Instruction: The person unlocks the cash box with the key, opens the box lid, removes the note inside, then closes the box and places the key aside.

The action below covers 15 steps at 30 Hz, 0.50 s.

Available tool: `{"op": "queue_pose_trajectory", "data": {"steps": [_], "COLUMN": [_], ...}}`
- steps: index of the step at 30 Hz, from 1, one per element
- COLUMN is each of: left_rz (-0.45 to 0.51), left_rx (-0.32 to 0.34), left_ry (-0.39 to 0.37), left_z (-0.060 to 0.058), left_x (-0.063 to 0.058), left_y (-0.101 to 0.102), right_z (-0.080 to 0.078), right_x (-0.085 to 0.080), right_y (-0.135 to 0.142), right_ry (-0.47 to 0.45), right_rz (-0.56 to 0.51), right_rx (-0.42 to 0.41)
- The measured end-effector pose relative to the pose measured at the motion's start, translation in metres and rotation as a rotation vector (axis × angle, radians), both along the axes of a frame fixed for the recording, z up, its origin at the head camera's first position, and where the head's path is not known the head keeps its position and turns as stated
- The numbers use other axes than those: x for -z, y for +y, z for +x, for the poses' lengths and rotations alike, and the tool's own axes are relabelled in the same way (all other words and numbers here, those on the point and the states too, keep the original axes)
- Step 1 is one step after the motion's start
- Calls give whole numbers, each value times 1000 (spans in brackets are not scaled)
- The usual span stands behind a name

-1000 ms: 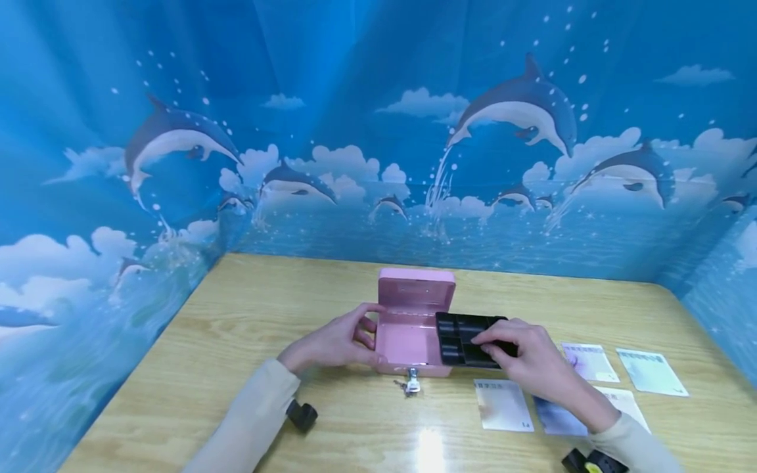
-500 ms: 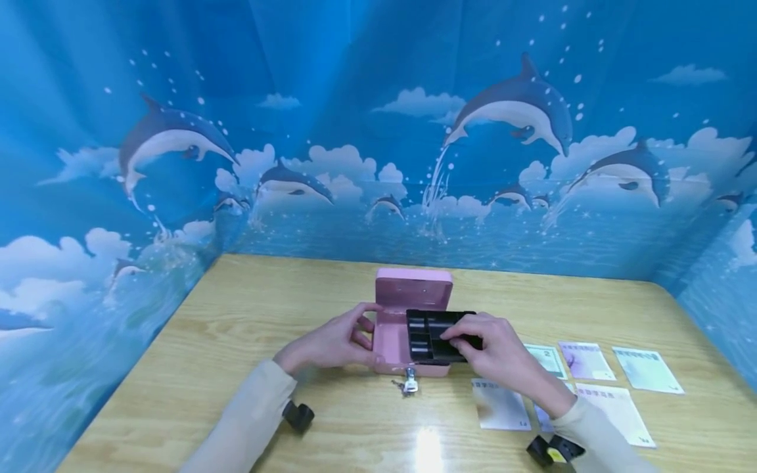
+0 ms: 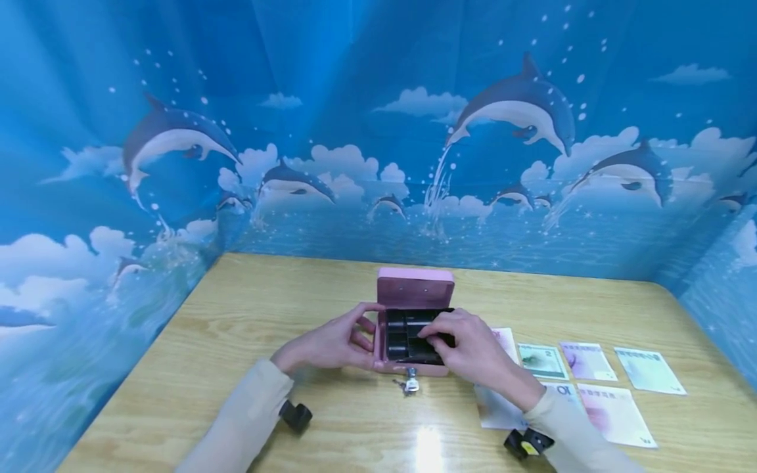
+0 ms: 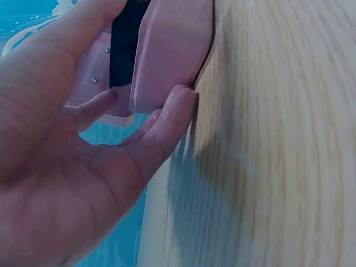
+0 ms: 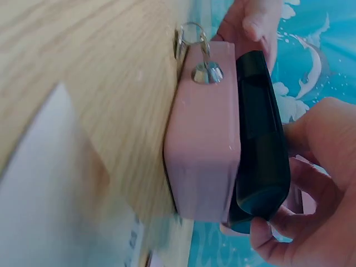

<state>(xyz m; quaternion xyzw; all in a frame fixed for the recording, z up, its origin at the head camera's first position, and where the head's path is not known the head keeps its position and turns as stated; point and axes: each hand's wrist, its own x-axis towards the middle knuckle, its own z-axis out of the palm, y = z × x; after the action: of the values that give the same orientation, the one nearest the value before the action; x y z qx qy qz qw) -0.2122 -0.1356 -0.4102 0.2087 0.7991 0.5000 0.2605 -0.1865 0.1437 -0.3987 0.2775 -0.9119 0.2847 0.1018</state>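
Note:
A pink metal cash box (image 3: pixel 416 292) stands on the table with its lid raised. My left hand (image 3: pixel 340 340) grips its left side, thumb at the front corner and index finger at the back. My right hand (image 3: pixel 473 347) pinches a divider of the black compartment tray (image 3: pixel 397 343), which is over the box's opening. In the right wrist view the tray (image 5: pixel 262 167) sits right above the box's rim (image 5: pixel 206 133), part of it standing proud. Keys (image 3: pixel 411 383) hang from the lock at the front. My right fingers hide the tray's right part.
Several banknotes lie in two rows to the right, among them a green one (image 3: pixel 543 362), a purple one (image 3: pixel 588 361) and a pinkish one (image 3: pixel 615 414). My right forearm crosses over the front row. A dolphin-printed curtain (image 3: pixel 355 217) backs the wooden table (image 3: pixel 266 289).
My right hand has carried the black tray leftward, from beside the box to over its opening. The left hand keeps its grip on the box. More banknotes show now.

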Motion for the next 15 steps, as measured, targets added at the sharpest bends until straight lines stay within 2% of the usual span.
{"op": "queue_pose_trajectory", "data": {"steps": [8, 15], "left_rz": [4, -4], "left_rx": [10, -7], "left_ry": [0, -8], "left_z": [-1, 1], "left_x": [1, -1], "left_y": [-2, -6], "right_z": [0, 0], "right_x": [5, 7], "right_y": [-12, -18], "right_ry": [55, -19], "right_rz": [-22, -10], "right_rx": [-15, 19]}}
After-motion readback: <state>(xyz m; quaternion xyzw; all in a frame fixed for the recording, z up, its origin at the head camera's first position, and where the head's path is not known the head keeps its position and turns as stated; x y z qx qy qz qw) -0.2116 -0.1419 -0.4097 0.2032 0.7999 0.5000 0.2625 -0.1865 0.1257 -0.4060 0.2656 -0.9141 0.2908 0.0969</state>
